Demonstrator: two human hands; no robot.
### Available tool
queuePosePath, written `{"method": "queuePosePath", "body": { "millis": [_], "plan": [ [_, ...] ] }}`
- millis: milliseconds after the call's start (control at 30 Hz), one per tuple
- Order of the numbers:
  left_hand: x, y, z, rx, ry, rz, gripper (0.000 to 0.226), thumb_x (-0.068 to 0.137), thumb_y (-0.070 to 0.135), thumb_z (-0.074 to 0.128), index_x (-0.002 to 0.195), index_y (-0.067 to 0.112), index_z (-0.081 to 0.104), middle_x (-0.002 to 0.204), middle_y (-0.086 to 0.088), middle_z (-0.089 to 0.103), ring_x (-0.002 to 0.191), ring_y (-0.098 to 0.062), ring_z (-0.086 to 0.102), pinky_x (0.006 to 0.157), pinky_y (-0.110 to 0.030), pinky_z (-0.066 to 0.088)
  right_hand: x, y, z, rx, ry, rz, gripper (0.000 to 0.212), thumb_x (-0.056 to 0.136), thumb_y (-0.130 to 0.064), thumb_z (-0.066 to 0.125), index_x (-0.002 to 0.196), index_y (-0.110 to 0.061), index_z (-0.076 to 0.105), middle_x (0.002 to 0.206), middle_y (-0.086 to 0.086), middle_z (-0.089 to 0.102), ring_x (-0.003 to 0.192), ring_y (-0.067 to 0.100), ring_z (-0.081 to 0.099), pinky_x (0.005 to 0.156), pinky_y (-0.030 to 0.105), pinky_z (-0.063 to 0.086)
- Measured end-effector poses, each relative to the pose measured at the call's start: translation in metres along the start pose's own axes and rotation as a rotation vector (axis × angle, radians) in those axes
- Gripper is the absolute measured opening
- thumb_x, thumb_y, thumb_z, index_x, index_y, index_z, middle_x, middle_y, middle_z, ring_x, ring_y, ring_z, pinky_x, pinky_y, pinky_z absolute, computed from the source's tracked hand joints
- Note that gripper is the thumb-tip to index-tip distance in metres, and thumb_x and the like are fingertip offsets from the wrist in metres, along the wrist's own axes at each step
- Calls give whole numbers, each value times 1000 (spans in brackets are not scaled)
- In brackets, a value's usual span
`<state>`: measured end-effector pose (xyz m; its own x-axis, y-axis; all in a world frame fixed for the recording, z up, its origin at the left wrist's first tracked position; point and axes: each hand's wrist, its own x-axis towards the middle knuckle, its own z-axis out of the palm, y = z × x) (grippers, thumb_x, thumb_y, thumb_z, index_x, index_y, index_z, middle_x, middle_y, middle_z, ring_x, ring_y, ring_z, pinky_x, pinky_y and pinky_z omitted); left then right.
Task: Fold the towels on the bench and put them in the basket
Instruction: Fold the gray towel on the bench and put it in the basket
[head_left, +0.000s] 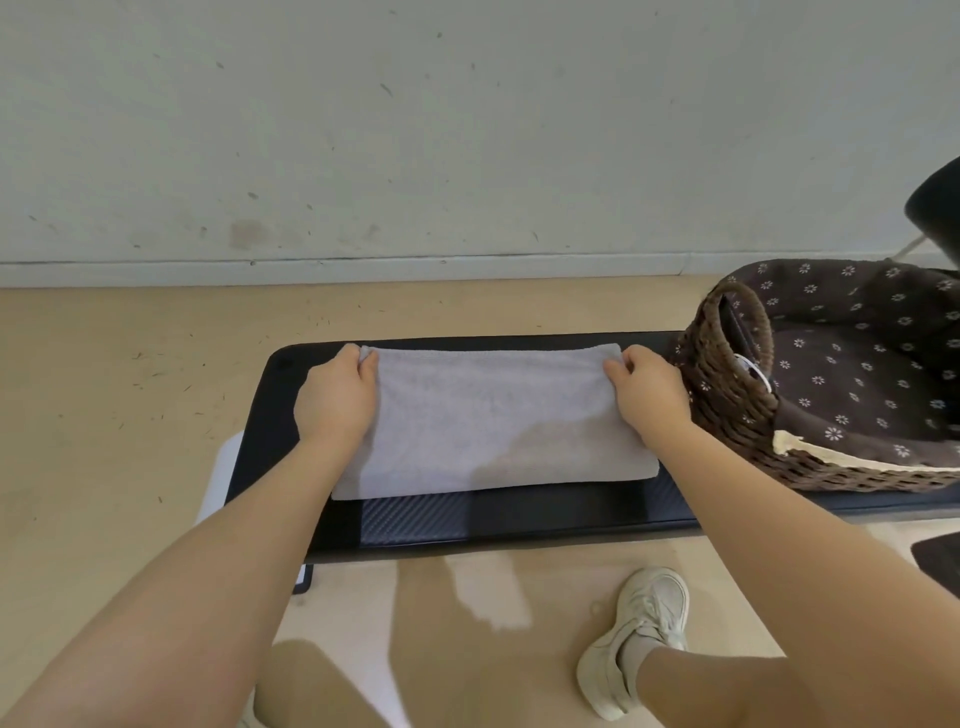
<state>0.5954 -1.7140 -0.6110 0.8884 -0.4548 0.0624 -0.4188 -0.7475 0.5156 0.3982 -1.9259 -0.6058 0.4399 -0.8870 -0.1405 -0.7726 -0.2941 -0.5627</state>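
Both hands, left hand and right hand, are pinching the far corners of the soft, light towel lying on the bench beside the basket, probably the best holds.

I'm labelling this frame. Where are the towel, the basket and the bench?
towel (488, 421): head view, middle of the grey cloth.
basket (727, 395): head view, woven left wall.
bench (519, 512): head view, bare black pad below the towel.

Basket crowding bench's right end, bare bench strip before towel
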Motion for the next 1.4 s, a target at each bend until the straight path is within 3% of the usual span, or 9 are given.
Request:
{"method": "queuePosePath", "body": {
  "millis": [100, 167, 267, 367, 500, 800, 933, 1167, 1400],
  "plan": [
    [-6, 8, -3, 47, 33, -7, 30, 99, 30, 35, 108, 5, 48, 86, -15, 59, 69, -26, 54, 56, -33, 40, -7, -7, -1, -175, 43, -23, 26, 98, -30, 39, 106, -7, 48, 94, 12, 57, 84, 31, 54, 66, 35, 41],
    [-14, 13, -7, 132, 58, 78, 41, 96, 26, 41, 131, 5, 38, 126, -19, 52, 109, -33, 52, 88, -45, 42, -13, -12, 3, -350, 148, -100, 39, 97, -32, 41, 124, -4, 42, 119, 18, 53, 104, 37, 54, 79, 41, 44],
    [-30, 26, -8, 240, 8, 382, 53, 95, 19, 38, 144, 5, 24, 154, -15, 20, 142, -31, 18, 116, -42, 9, -33, -34, 24, -386, 317, -507, 47, 88, -26, 42, 121, 5, 54, 124, 25, 58, 107, 42, 59, 86, 48, 50],
    [-45, 32, 8, 290, -239, 598, 53, 99, 25, 24, 148, 9, 14, 158, -8, 7, 146, -20, 3, 117, -32, -4, -65, -65, 55, -355, 15, -778, 61, 86, -31, 26, 131, 2, 50, 139, 22, 47, 129, 35, 48, 103, 48, 40],
    [-45, 11, 15, 404, -398, 503, 71, 90, 52, 9, 149, 14, -3, 158, -3, -6, 146, -14, -7, 117, -30, -6, -78, -67, 73, -430, -308, -626, 56, 100, -40, 16, 151, -21, 3, 160, 0, -2, 148, 16, -4, 118, 35, -4],
    [-49, -14, -6, 452, -450, 424, 120, 52, 87, 7, 147, 16, -13, 156, -6, -20, 144, -19, -16, 116, -34, -8, -63, -13, 36, -570, -250, -385, 76, 90, -65, 23, 149, -31, -10, 158, -4, -17, 146, 16, -14, 119, 39, -6],
    [-53, -18, -14, 440, -490, 369, 109, 76, 78, 36, 147, 14, -16, 155, -7, -23, 144, -20, -17, 117, -36, -4, -58, 7, 17, -555, -200, -228, 74, 93, -62, 19, 150, -25, -8, 159, -1, -11, 147, 19, -7, 119, 42, 0],
    [-59, -6, -20, 489, -465, 301, 82, 90, 65, 15, 148, 13, -9, 157, -9, -14, 145, -21, -11, 117, -39, -7, -59, 10, -6, -428, -219, -118, 63, 99, -43, 28, 150, -12, 10, 157, 9, 14, 143, 29, 17, 113, 45, 23],
    [-68, 51, 5, 388, -468, 450, 65, 97, 50, 22, 149, 16, 6, 159, -4, -1, 146, -22, 2, 118, -37, 1, -67, 6, -14, 139, -18, 153, 27, 91, -23, 52, 110, -3, 53, 98, 13, 56, 96, 32, 55, 72, 35, 46]
  ]
}}
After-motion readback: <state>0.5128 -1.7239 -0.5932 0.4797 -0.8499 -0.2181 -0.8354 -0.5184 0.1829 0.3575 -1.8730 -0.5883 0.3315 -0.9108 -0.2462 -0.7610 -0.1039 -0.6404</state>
